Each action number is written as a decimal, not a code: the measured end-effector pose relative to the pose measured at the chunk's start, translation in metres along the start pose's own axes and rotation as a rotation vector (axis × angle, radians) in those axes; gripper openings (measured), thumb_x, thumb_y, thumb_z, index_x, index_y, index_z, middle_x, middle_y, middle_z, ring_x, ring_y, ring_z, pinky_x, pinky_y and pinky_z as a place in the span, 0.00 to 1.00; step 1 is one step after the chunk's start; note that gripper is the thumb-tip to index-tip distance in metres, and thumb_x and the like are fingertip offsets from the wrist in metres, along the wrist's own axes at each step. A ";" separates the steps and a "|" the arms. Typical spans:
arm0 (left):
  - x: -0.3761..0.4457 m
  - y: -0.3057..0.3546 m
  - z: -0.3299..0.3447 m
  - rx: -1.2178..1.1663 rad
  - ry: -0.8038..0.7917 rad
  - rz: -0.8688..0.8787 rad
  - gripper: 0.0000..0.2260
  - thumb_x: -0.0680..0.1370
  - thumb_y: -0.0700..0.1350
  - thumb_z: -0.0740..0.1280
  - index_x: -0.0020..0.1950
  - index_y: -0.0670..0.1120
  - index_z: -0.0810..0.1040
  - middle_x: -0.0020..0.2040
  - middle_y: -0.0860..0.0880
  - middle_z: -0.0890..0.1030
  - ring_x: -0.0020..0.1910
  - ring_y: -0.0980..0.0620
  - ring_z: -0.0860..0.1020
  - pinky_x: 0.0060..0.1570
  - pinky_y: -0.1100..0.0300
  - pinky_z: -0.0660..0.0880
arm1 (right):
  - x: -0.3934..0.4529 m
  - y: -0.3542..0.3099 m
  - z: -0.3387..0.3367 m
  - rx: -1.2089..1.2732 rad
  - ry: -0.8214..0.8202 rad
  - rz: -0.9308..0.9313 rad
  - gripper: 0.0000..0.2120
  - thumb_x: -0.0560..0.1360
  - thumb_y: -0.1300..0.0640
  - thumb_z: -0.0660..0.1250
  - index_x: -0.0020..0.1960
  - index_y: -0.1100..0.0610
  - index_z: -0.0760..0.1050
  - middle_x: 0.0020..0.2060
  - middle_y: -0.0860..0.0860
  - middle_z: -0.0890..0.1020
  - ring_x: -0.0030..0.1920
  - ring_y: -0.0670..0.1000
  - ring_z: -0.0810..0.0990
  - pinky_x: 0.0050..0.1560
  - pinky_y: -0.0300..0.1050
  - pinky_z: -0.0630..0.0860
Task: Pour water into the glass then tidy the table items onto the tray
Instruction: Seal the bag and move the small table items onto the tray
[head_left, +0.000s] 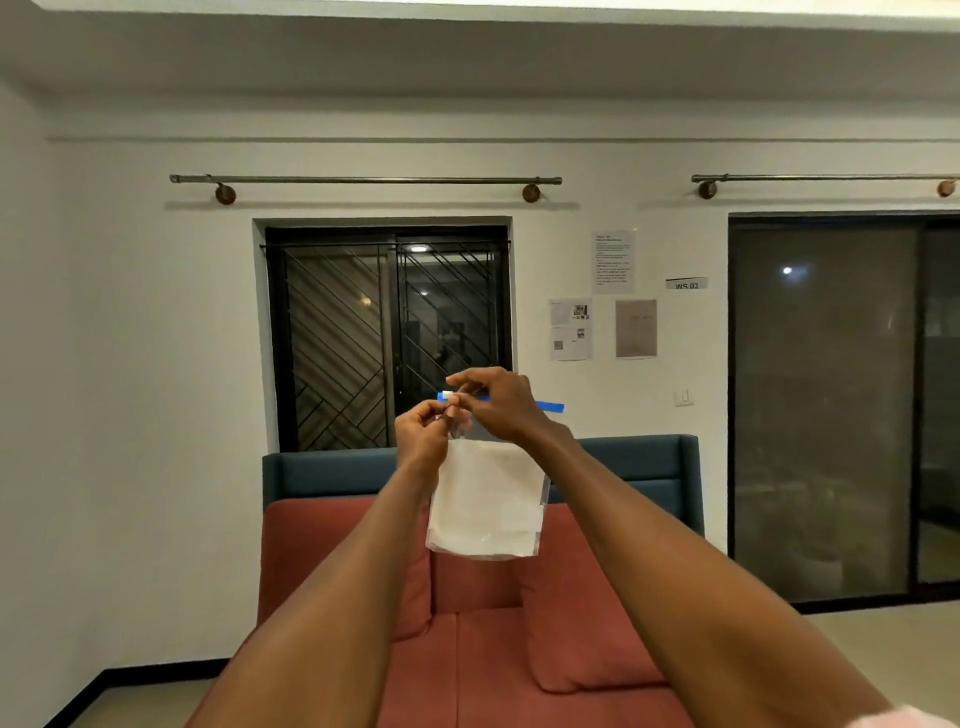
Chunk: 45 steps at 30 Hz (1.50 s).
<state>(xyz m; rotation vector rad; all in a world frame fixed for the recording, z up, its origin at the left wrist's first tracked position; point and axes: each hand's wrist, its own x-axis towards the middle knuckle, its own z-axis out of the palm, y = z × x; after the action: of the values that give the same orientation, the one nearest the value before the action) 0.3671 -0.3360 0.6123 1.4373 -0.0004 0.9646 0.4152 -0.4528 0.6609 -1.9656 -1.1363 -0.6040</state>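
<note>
Head view: both arms raised, 2 hands meeting at top edge of clear zip bag (485, 499). Left hand (422, 435) pinching bag's left corner, fingers curled. Right hand (498, 402) pinching white slider on blue zip strip (548, 406). Bag hanging in air, white contents inside, in front of red sofa (519, 623) with teal back. Barred window (387, 338) behind. Glass, tray, surface out of sight.
</note>
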 end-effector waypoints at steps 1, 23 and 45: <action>-0.001 0.001 -0.001 0.017 -0.010 0.004 0.03 0.77 0.38 0.69 0.46 0.44 0.82 0.43 0.45 0.82 0.45 0.49 0.81 0.48 0.55 0.80 | 0.000 -0.001 0.003 0.016 0.003 0.000 0.11 0.77 0.52 0.70 0.58 0.51 0.82 0.47 0.49 0.85 0.52 0.48 0.81 0.64 0.62 0.72; -0.027 -0.001 -0.003 0.063 0.134 -0.034 0.07 0.77 0.37 0.66 0.43 0.45 0.83 0.41 0.45 0.83 0.42 0.51 0.82 0.35 0.63 0.78 | -0.032 0.013 0.006 -0.188 0.112 0.042 0.08 0.74 0.48 0.70 0.45 0.51 0.84 0.38 0.47 0.84 0.39 0.44 0.75 0.54 0.48 0.67; -0.040 -0.040 -0.038 0.019 0.337 -0.245 0.05 0.77 0.41 0.69 0.42 0.45 0.83 0.38 0.47 0.85 0.38 0.52 0.83 0.33 0.62 0.79 | -0.099 0.084 -0.010 -0.045 -0.088 0.353 0.06 0.72 0.50 0.69 0.40 0.51 0.82 0.37 0.41 0.83 0.41 0.44 0.80 0.47 0.52 0.79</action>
<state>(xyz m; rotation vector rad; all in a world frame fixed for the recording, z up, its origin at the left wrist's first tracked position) 0.3436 -0.3204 0.5505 1.2431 0.4244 0.9921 0.4395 -0.5360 0.5641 -2.1821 -0.8021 -0.3606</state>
